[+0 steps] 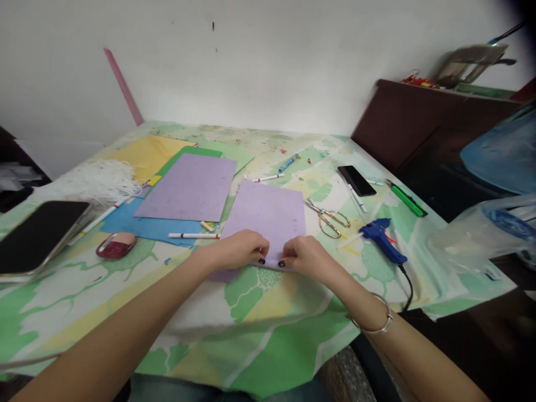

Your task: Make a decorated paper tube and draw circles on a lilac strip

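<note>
A light purple sheet (268, 212) lies on the table in front of me, its near edge turned up into a narrow fold. My left hand (247, 248) pinches that near edge, thumb toward me and fingers curled. Close beside it, my right hand (304, 254) grips the same edge in the same way. Part of the edge is hidden under my fingers. Just right of the sheet rest gold-handled scissors (333, 218), slightly spread. A white marker (195, 236) lies at the sheet's left side, near a second purple sheet (190, 187).
Right of the scissors lie a blue glue gun (385, 240), a black phone (357, 180) and a green cutter (406, 199). To the left are another phone (42, 234), a dark red case (116, 245), white stringy material (98, 181), and blue (159, 228) and yellow sheets (146, 153).
</note>
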Demonstrator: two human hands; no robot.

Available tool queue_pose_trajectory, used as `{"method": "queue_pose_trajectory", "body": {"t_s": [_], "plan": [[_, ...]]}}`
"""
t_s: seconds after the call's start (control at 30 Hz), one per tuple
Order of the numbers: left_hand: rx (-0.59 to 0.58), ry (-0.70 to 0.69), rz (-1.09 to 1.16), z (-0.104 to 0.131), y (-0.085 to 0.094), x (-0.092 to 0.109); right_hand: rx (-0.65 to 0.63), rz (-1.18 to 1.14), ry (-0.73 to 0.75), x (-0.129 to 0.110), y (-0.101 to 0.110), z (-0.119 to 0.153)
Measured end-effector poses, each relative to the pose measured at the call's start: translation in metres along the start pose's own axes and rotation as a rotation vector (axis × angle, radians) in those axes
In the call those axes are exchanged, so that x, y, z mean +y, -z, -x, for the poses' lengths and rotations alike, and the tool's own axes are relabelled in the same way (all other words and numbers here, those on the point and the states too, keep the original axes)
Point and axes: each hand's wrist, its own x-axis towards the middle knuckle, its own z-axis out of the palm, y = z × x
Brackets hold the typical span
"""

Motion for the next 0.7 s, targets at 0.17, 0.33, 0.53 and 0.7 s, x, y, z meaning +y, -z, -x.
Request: {"method": "queue_pose_trajectory", "body": {"t_s": [0.17, 0.33, 0.53, 0.7], "plan": [[-0.035, 0.010, 0.034, -0.0005, 0.0004, -0.0019, -0.049, -0.016, 0.001, 0.0002, 0.0015, -0.0009], [-0.068, 0.011, 0.072, -0.0043, 0.0037, -0.0043, -0.066, -0.019, -0.017, 0.0001, 0.0028, -0.0025], [0.026, 0.022, 0.079, -0.0047, 0.0014, -0.0056, -0.023, 0.005, -0.071, 0.0014, 0.0048, -0.0048], [0.138, 0.000, 0.033, 0.0013, -0.0053, -0.0006, 0.002, -0.007, -0.091, 0.0069, 0.0048, -0.0054]]}}
